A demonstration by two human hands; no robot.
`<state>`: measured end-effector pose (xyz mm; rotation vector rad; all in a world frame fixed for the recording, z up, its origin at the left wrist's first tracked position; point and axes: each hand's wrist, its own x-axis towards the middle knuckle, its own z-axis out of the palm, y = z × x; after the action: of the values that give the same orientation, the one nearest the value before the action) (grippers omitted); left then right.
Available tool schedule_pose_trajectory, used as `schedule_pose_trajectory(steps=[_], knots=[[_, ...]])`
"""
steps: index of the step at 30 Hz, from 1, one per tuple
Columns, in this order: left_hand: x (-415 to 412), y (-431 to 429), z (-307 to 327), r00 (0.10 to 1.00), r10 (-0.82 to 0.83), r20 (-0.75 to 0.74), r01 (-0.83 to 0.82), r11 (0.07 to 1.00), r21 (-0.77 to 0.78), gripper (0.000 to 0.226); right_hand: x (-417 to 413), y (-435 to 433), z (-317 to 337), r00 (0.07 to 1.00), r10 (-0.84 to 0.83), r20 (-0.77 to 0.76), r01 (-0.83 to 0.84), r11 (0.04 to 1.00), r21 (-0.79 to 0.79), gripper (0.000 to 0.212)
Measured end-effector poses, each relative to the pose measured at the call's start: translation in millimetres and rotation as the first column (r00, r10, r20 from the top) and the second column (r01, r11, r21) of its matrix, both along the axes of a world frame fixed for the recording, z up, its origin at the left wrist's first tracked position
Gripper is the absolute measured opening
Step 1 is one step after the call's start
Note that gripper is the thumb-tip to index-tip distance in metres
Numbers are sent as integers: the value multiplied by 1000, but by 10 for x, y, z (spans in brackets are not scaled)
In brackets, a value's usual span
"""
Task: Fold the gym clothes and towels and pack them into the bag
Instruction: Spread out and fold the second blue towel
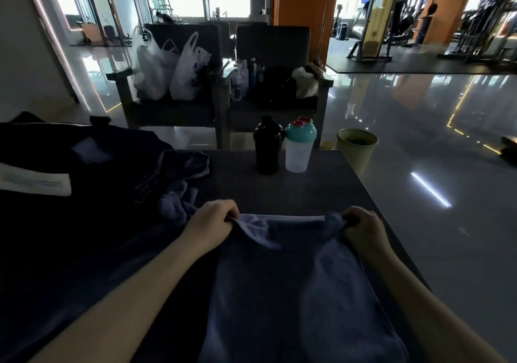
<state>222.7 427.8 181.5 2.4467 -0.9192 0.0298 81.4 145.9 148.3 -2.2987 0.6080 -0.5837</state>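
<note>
The left hand and right hand each pinch a far corner of the blue towel (spread on the table) — an uneven pull could skew the fold — or sweep the shaker bottles over.

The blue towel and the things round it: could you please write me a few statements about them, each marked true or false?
1. The left hand and the right hand both grip the blue towel at its far edge. True.
2. The black shaker stands right of the clear shaker. False: it stands left of it.
3. The clear shaker has a teal lid. True.
4. The blue towel is packed in a bag. False: it lies on the table.
</note>
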Motion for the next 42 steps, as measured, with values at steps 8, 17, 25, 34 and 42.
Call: schedule_pose_trajectory(steps=[8, 17, 25, 34, 42], knots=[[-508, 376, 152, 996, 24, -82, -23, 1000, 21, 13, -746, 158, 57, 999, 14, -44, -10, 995, 95, 18], [-1069, 537, -1, 986, -26, -165, 54, 984, 172, 6, -1140, 305, -158, 969, 74, -235, -73, 997, 12, 18], [-1361, 606, -283, 983, -53, -173, 113, 927, 358, 22, -1408, 382, -145, 854, 80, -514, -267, 915, -302, 53], [-1386, 822, -546, 979, -166, -121, 202, 888, 414, 42, -1737, 541, -282, 749, 187, -636, -482, 813, -328, 73], [-1430, 908, -601, 968, 24, -251, 20, 985, 171, 32, -1856, 579, -370, 864, 181, -469, -379, 848, -371, 49]])
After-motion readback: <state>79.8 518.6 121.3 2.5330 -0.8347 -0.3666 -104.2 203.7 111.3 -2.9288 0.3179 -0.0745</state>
